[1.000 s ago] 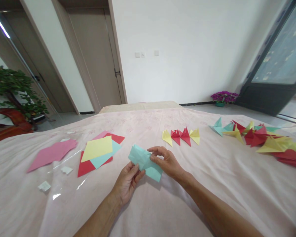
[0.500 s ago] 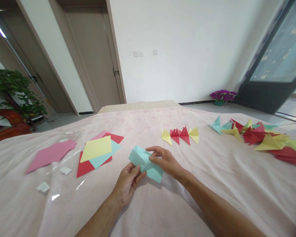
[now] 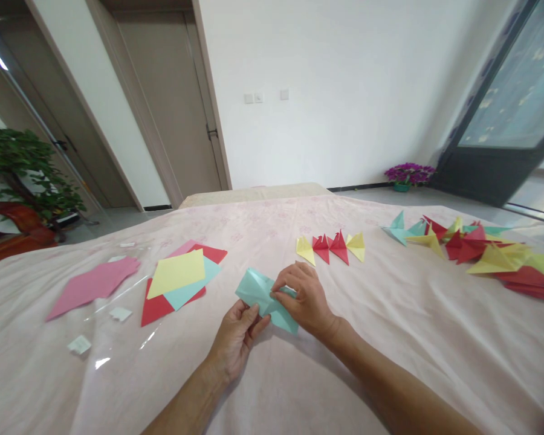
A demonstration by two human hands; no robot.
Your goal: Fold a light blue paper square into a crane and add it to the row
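Note:
A creased sheet of light blue-green origami paper is between my hands, low over the cloth. My left hand pinches its near left edge, thumb on top. With thumb and forefinger together, my right hand pinches the paper near its middle and covers much of its right half. Beyond my hands stands a short row of folded paper cranes, among them a yellow crane and a red crane. To the left lie loose squares, a yellow sheet on top of blue and red ones.
Many folded cranes lie heaped at the right, including a red crane. At the left are a stack of pink paper, clear plastic wrapping and a white scrap. A pale pink cloth covers the table.
My right hand has turned and its fingers have drawn together into a pinch at the paper's middle. My left hand keeps its hold, nearly still.

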